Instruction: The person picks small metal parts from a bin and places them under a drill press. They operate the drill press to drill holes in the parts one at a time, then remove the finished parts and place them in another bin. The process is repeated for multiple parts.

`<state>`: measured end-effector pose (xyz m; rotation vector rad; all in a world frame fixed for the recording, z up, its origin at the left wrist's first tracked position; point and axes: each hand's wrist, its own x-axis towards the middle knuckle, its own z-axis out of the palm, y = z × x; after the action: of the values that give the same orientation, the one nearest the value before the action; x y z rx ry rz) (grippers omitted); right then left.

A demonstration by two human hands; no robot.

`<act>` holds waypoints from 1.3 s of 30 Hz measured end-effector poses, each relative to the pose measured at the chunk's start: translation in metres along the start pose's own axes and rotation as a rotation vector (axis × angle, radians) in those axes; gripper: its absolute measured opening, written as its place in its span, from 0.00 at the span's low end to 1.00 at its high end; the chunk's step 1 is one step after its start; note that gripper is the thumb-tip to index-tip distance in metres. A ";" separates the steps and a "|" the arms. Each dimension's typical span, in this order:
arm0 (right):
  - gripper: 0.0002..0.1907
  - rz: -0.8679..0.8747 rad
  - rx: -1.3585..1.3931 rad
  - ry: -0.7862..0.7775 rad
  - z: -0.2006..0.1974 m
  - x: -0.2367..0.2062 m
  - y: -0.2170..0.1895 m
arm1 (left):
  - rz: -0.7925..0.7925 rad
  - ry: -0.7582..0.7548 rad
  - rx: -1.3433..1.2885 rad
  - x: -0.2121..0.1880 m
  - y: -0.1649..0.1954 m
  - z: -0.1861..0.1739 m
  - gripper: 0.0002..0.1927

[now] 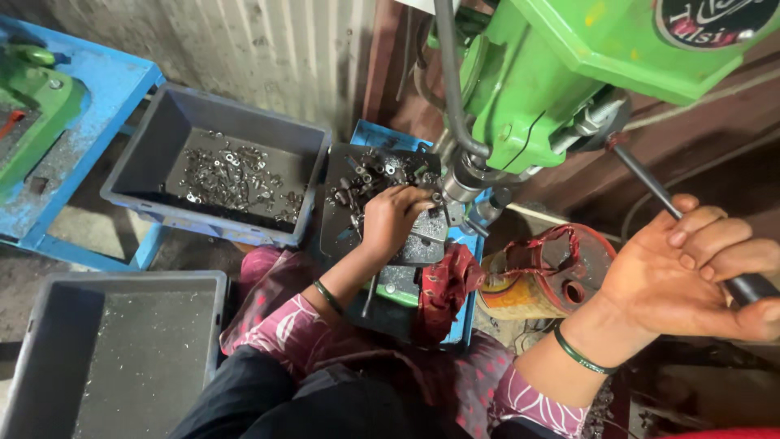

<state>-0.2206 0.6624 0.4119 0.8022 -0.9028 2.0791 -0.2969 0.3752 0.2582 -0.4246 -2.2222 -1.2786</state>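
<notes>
Small metal part: it is under the left hand [392, 218], on the steel plate [422, 244] just below the drill spindle [460, 185]; the part itself is hidden by the fingers.
Left hand: fingers closed down on the plate beside the spindle, pressing something too small to see clearly.
Right hand: the right hand [691, 272] is wrapped around the black feed lever [650, 185] of the green drill press [561, 65], palm turned up, fingers curled over the handle.
Dark tray: the tray [357, 195] with loose small metal pieces lies just behind the left hand.
Grey bin, far: the bin [154, 146] at the tray's left holds many small shiny parts.
Grey bin, near: the second bin [49, 341] stands at the lower left.
Red cloth: the cloth [443, 284] hangs at the plate's near right corner.
Yellow can: the can [520, 289], torn open and red inside, stands between the cloth and the right wrist.
</notes>
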 end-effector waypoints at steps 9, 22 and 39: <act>0.29 -0.002 -0.076 -0.005 -0.007 -0.004 -0.002 | -0.011 -0.045 -0.037 0.002 0.003 -0.009 0.10; 0.24 0.261 -0.146 -0.131 -0.077 0.126 0.012 | -0.273 -0.162 0.048 0.007 0.006 -0.004 0.13; 0.23 0.208 -0.163 -0.126 -0.033 0.091 0.006 | 0.101 -0.078 0.211 -0.016 -0.003 0.006 0.15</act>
<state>-0.2831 0.7186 0.4597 0.7875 -1.2544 2.1153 -0.2869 0.3792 0.2440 -0.5046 -2.3394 -0.9788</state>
